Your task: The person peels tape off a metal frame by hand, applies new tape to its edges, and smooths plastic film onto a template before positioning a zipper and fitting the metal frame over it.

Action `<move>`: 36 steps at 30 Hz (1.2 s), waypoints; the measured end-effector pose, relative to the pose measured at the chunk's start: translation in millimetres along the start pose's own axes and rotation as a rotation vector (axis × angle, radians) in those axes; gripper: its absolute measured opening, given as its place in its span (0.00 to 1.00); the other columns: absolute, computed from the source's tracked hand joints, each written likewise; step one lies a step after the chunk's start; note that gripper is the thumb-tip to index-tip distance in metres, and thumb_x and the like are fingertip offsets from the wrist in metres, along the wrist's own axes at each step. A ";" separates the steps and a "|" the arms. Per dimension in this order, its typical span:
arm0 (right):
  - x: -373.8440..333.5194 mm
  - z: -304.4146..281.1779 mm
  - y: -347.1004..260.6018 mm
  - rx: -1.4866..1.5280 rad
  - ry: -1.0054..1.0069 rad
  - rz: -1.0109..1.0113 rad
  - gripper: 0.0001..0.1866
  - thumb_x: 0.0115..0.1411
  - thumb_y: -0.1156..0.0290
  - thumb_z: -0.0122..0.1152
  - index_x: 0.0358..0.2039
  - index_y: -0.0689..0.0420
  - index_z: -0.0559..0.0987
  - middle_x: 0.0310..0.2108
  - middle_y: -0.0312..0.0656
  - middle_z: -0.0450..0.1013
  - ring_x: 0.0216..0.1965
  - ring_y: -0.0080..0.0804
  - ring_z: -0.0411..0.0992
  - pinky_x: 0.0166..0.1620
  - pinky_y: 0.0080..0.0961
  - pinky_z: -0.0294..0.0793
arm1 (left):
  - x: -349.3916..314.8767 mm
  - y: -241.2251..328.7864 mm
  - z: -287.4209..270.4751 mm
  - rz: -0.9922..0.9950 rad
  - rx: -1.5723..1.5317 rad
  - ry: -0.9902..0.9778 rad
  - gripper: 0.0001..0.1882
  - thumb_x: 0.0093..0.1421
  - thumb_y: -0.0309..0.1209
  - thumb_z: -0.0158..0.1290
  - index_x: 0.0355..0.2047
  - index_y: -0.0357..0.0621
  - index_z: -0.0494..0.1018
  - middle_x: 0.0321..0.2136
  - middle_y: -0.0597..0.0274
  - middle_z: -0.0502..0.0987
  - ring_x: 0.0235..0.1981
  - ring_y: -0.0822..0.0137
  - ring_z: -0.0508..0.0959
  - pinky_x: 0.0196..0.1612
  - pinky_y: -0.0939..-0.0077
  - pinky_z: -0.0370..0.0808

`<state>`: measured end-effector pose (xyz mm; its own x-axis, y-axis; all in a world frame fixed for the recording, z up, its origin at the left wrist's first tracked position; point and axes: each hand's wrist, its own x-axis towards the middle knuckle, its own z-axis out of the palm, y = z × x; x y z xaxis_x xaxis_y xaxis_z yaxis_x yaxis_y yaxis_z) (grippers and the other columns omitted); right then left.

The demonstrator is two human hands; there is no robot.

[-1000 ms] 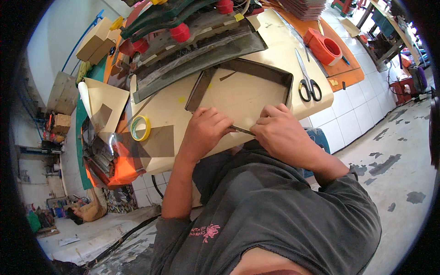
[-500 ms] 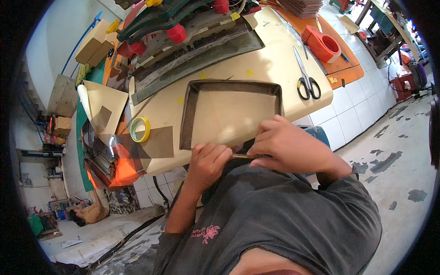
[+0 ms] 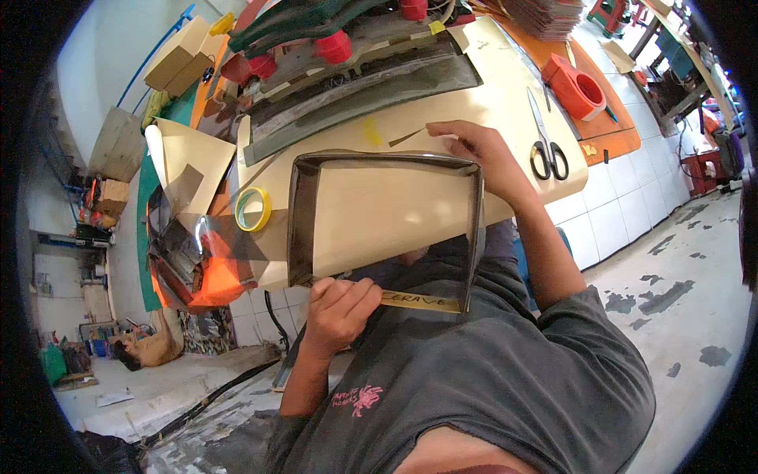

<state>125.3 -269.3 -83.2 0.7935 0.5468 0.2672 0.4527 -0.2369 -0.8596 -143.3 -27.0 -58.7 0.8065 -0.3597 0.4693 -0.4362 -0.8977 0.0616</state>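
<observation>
A rectangular frame with dark, thin upright walls [image 3: 302, 217] is tilted at the table's near edge, its near side over my lap. Through its middle the pale sheet below shows. My left hand [image 3: 339, 312] grips the near wall close to its left corner, fingers curled round the rim. Along that near wall runs a yellowish strip [image 3: 418, 301] with dark handwriting. Past the frame's far right corner reaches my right hand [image 3: 478, 150], fingers extended and somewhat apart. Its fingertips are beside a thin, pointed dark sliver [image 3: 408, 137] on the sheet; whether they touch it is unclear.
Black-handled scissors [image 3: 548, 154] and a red tape dispenser [image 3: 575, 88] lie to the right. A yellow tape roll [image 3: 253, 209] rests left of the frame. Behind it is a long dark curved panel [image 3: 371, 103], near a green machine with red knobs [image 3: 332, 46]. Another person [image 3: 154, 347] is at far left.
My right hand has left the near wall and reached out to the sliver. The frame has come nearer and tilted, baring the written strip. My left hand keeps its grip.
</observation>
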 end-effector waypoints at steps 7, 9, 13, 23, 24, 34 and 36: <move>9.7 12.6 23.1 -0.285 -0.125 -0.321 0.27 0.62 0.67 0.59 0.62 0.54 0.80 0.64 0.54 0.75 0.61 0.52 0.76 0.61 0.41 0.79 | 4.5 0.3 -4.5 0.023 -0.008 0.018 0.11 0.53 0.30 0.63 0.38 0.49 0.82 0.40 0.70 0.84 0.37 0.70 0.79 0.48 0.69 0.70; 7.7 12.6 26.9 -0.303 -0.148 -0.283 0.26 0.62 0.65 0.60 0.62 0.53 0.81 0.64 0.54 0.75 0.60 0.52 0.77 0.60 0.42 0.79 | 7.0 -0.4 -5.3 0.027 -0.013 0.025 0.11 0.53 0.30 0.63 0.38 0.48 0.82 0.40 0.70 0.84 0.37 0.70 0.80 0.48 0.69 0.70; -1.1 3.1 9.7 -0.275 -0.254 -0.001 0.25 0.62 0.66 0.62 0.60 0.50 0.82 0.58 0.52 0.79 0.52 0.53 0.79 0.55 0.46 0.78 | 9.9 -2.7 -6.0 0.016 -0.002 0.046 0.11 0.52 0.29 0.62 0.38 0.49 0.82 0.39 0.70 0.84 0.37 0.70 0.80 0.48 0.69 0.70; -28.1 -21.8 5.7 0.123 -0.163 0.109 0.13 0.65 0.76 0.60 0.49 0.61 0.85 0.33 0.43 0.81 0.36 0.29 0.79 0.46 0.27 0.79 | 19.2 -5.9 -10.1 -0.016 0.006 0.082 0.12 0.46 0.26 0.65 0.34 0.46 0.83 0.36 0.65 0.85 0.34 0.62 0.80 0.43 0.62 0.71; -27.6 -22.6 3.3 0.066 -0.104 0.096 0.13 0.67 0.73 0.61 0.49 0.61 0.86 0.35 0.44 0.83 0.36 0.30 0.80 0.45 0.28 0.79 | 17.3 -5.5 -11.6 -0.025 0.017 0.080 0.12 0.46 0.26 0.65 0.34 0.46 0.83 0.36 0.65 0.85 0.34 0.62 0.80 0.43 0.62 0.71; -38.7 -25.1 20.3 0.137 -0.005 0.144 0.12 0.71 0.70 0.62 0.47 0.64 0.85 0.34 0.41 0.83 0.35 0.24 0.80 0.43 0.25 0.79 | 5.1 -13.9 -30.7 -0.070 0.088 0.177 0.11 0.48 0.26 0.64 0.35 0.47 0.84 0.38 0.68 0.85 0.34 0.67 0.79 0.45 0.67 0.71; -38.5 -21.8 13.3 0.148 0.035 0.175 0.11 0.70 0.71 0.62 0.47 0.64 0.85 0.32 0.40 0.82 0.34 0.23 0.80 0.41 0.24 0.77 | -1.4 -17.2 -38.5 -0.092 0.145 0.190 0.12 0.48 0.26 0.64 0.35 0.47 0.84 0.38 0.67 0.85 0.34 0.67 0.79 0.45 0.66 0.71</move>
<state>109.7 -311.0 -95.4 0.8695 0.4788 0.1212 0.2445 -0.2040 -0.9480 -152.2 -1.2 -26.5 0.7448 -0.2327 0.6254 -0.2913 -0.9566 -0.0091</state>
